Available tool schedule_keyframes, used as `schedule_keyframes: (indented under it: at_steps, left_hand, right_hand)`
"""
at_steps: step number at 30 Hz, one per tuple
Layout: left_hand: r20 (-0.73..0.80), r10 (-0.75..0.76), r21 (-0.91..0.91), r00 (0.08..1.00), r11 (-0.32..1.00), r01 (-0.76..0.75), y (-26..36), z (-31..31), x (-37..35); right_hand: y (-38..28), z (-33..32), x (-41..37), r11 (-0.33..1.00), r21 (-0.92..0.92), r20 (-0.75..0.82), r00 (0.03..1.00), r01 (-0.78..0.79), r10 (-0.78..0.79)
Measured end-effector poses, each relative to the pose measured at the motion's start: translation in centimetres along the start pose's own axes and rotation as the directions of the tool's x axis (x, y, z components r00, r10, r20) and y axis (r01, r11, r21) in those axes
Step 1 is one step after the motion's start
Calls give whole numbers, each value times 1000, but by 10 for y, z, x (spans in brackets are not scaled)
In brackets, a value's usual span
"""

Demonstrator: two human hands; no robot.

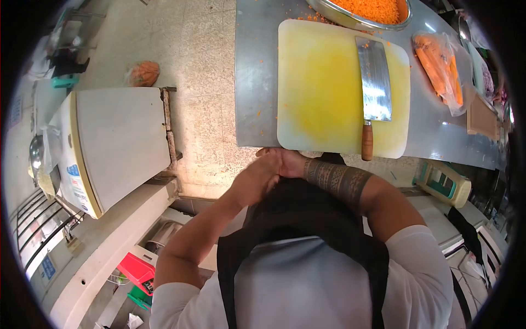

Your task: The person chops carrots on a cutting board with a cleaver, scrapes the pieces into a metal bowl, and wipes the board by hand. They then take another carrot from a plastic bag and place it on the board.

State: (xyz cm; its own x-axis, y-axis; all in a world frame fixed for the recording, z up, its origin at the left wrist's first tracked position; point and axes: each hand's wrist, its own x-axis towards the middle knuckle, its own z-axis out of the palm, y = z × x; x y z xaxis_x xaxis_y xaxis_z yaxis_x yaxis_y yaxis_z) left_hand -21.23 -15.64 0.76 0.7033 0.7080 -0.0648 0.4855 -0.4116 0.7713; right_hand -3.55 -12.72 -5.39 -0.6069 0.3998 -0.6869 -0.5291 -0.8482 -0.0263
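My left hand (pixel 259 176) and my right hand (pixel 293 163) meet in front of my apron (pixel 301 211), just below the near edge of the metal table (pixel 256 93). The left lies across the right's fingers; its own fingers are blurred and partly hidden. Some right fingertips stick out past it, stretched leftward. I see no object in either hand. On the table nearby is a yellow-stained white cutting board (pixel 320 88). A cleaver (pixel 375 82) rests on its right side, wooden handle towards me and over the board's near edge.
A metal bowl (pixel 402 23) of chopped orange carrot stands at the far edge of view. Right of the board lies a plastic bag of carrots (pixel 441 68). Orange bits dot the table. A white chest-like appliance (pixel 118 134) stands left, with an orange bundle (pixel 144 73) on the floor beyond.
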Motion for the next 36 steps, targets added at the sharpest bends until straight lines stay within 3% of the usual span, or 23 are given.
schedule_keyframes:
  at_steps: [3, 6, 7, 10, 13, 14, 15, 17, 18, 19, 20, 23, 25, 27, 30, 31, 32, 33, 34, 35, 36]
  left_hand:
    - [132, -66, -7, 989, 998, 68, 18, -10, -17]
    - [-62, -60, -54, 996, 997, 57, 25, -38, -18]
    - [-145, -63, 7, 987, 998, 64, 23, -44, -16]
    - [-370, -39, 138, 928, 986, 97, -5, -65, 11]
    - [-407, 57, 326, 912, 941, 87, -52, -87, 75]
    - [-402, 71, 346, 913, 935, 80, -66, -95, 103]
    - [-388, 84, 341, 918, 938, 59, -80, -100, 131]
    - [-332, 82, 362, 940, 931, 46, -103, -105, 178]
    - [-288, 68, 388, 955, 920, 51, -110, -105, 198]
    - [-243, 52, 414, 969, 909, 55, -110, -104, 205]
    - [-204, 60, 442, 977, 896, 37, -110, -101, 204]
    - [-101, 99, 499, 990, 866, -35, -105, -82, 172]
    - [-40, 182, 514, 983, 847, -136, -95, -62, 126]
    - [57, 169, 510, 984, 842, -174, -75, -47, 83]
    - [195, 77, 407, 978, 901, -152, -35, -38, 31]
    - [228, 76, 395, 971, 904, -164, -27, -38, 14]
    - [143, 105, 341, 984, 928, -149, -24, -33, -7]
    - [182, -12, 159, 983, 987, -17, -17, -33, -28]
    - [198, -183, 36, 963, 983, 179, -4, -30, -44]
    - [133, -298, -225, 945, 920, 321, -4, -13, -63]
    - [172, -445, -493, 879, 733, 468, -4, 3, -77]
  right_hand:
    - [12, -33, 32, 989, -91, 104, 986, -118, 127]
    - [-5, -20, 8, 759, -636, 22, 980, -137, 196]
    - [-11, -7, -9, 697, -701, -22, 982, -150, 188]
    - [-36, 29, -72, 573, -819, 91, 993, 32, 74]
    - [-78, 51, -125, 431, -855, 205, 951, 290, -233]
    - [-99, 57, -140, 339, -857, 271, 900, 387, -341]
    - [-115, 62, -148, 289, -864, 237, 840, 412, -489]
    - [-158, 58, -144, -60, -948, 276, 710, 314, -648]
    - [-171, 68, -146, -369, -928, 304, 665, 46, -682]
    - [-171, 53, -138, -644, -750, 493, 521, -153, -697]
    - [-171, 38, -131, -789, -478, 683, 400, -387, -611]
    - [-136, 68, -140, -705, -700, 614, 405, -117, -677]
    - [-95, 47, -133, -597, -789, 576, 513, 144, -637]
    - [-67, 41, -135, -203, -951, 296, 876, 233, -381]
    - [-37, 19, -146, -301, -889, 447, 800, 345, -400]
    - [-40, 18, -156, -259, -929, 366, 769, 265, -525]
    - [-44, 20, -170, -207, -960, 279, 718, 189, -638]
    - [-50, 19, -182, -146, -982, 189, 646, 120, -739]
    - [-57, 12, -191, -247, -969, 204, 554, -4, -807]
    - [-66, 3, -199, -325, -936, 232, 452, -139, -861]
    - [-74, -4, -204, -376, -883, 274, 344, -280, -898]
